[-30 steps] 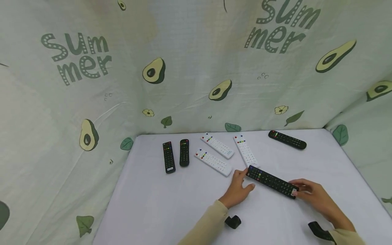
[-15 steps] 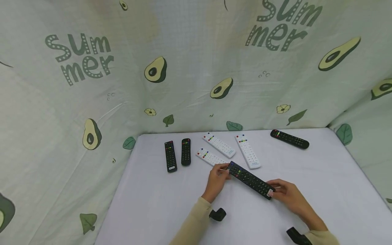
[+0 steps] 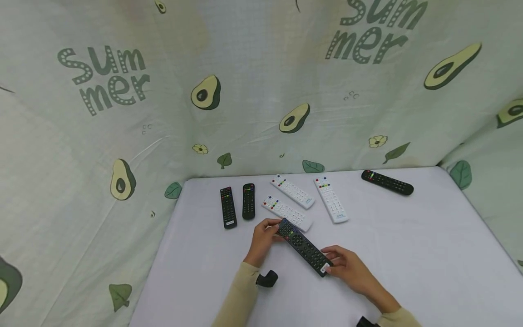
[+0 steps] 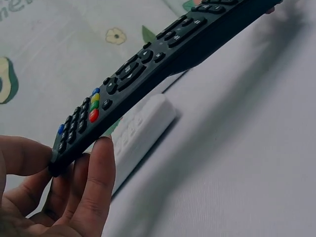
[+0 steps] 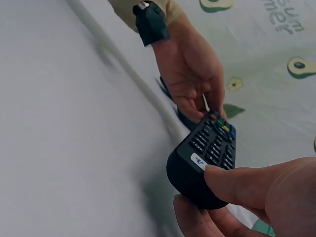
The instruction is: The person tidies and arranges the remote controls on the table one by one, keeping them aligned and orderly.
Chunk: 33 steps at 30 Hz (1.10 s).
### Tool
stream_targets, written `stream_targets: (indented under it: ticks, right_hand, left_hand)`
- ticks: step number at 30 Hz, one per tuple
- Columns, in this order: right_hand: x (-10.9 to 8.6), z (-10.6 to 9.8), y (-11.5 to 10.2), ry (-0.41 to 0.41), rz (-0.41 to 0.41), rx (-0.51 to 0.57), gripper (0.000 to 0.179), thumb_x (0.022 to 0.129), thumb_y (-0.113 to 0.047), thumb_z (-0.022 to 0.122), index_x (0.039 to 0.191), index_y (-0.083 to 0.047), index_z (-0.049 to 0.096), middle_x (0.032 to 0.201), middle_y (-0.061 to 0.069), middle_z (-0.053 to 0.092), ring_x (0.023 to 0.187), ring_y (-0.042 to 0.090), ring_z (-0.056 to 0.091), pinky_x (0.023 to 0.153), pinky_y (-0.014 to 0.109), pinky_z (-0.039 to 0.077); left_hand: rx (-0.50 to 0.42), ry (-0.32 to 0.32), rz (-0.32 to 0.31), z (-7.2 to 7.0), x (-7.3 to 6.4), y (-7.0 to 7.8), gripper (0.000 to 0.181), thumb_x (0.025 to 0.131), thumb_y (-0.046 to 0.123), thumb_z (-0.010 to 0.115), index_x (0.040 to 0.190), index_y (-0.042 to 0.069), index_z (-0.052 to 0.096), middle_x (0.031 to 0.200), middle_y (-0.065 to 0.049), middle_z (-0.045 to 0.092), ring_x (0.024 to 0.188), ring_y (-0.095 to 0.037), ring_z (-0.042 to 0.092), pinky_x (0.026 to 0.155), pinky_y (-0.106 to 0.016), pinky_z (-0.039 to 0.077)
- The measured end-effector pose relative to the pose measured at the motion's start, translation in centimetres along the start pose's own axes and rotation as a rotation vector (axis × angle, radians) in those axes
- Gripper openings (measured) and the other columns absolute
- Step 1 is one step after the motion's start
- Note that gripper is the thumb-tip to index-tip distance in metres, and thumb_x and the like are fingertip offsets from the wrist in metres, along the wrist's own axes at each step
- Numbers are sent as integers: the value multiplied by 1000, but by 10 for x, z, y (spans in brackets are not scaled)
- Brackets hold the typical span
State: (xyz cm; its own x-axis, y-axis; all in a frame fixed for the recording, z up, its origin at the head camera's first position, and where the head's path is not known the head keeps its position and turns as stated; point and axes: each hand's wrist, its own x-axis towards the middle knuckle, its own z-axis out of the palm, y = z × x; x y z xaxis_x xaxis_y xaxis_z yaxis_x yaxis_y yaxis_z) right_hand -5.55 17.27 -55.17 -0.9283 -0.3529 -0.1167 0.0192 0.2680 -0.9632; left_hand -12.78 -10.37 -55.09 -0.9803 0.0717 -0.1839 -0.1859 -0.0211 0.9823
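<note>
A long black remote control (image 3: 304, 246) with colored buttons is held above the table between both hands. My left hand (image 3: 263, 241) pinches its far end, thumb on one side and fingers beneath, as the left wrist view shows. The near end, with a white sticker, is pinched by my right hand (image 3: 351, 269), its thumb lying on the key face in the right wrist view. Just behind the held remote lies a white remote (image 3: 286, 211), partly covered by it in the head view; a white remote (image 4: 143, 131) also shows below it in the left wrist view.
Two black remotes, one (image 3: 228, 208) and another (image 3: 248, 201), lie at the back left. Two more white remotes, one (image 3: 292, 191) and another (image 3: 331, 200), lie at the back middle. A black remote (image 3: 387, 182) lies at the back right. A printed curtain (image 3: 245, 91) hangs behind the table.
Both hands have moved left with the black remote, which is now turned more steeply. My left hand, at first only touching the remote's far end, now pinches it.
</note>
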Motion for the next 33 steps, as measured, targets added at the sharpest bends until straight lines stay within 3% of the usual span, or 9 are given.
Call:
stream_targets:
  ticks: [6, 10, 20, 33]
  right_hand:
    - [5, 27, -5, -77, -61, 38, 54, 86, 5, 76, 135, 15, 56, 108, 15, 65, 88, 14, 69, 74, 25, 58]
    - [10, 48, -11, -121, -55, 44, 62, 84, 3, 78, 140, 13, 53, 109, 15, 65, 89, 15, 68, 74, 25, 58]
    - [24, 96, -29, -206, 3, 49, 74, 86, -1, 79, 150, 8, 43, 109, 11, 64, 95, 23, 67, 73, 27, 57]
    - [38, 134, -30, -249, 0, 79, 87, 83, 3, 78, 158, 5, 33, 105, 8, 63, 89, 17, 69, 68, 26, 57]
  left_hand:
    - [1, -13, -36, -24, -3, -1, 29, 108, 3, 50, 129, -12, 62, 131, -23, 65, 99, -16, 70, 87, -35, 64]
    - [13, -17, -46, -37, -5, 0, 31, 109, 4, 49, 132, -12, 62, 130, -24, 65, 99, -16, 70, 87, -33, 64]
    - [66, 67, -79, -66, -8, -2, 32, 108, 5, 50, 134, -10, 62, 130, -22, 63, 98, -16, 67, 85, -31, 63]
    - [184, 163, -91, -90, -15, -4, 31, 108, 7, 52, 132, -8, 67, 127, -23, 67, 92, -15, 70, 79, -28, 63]
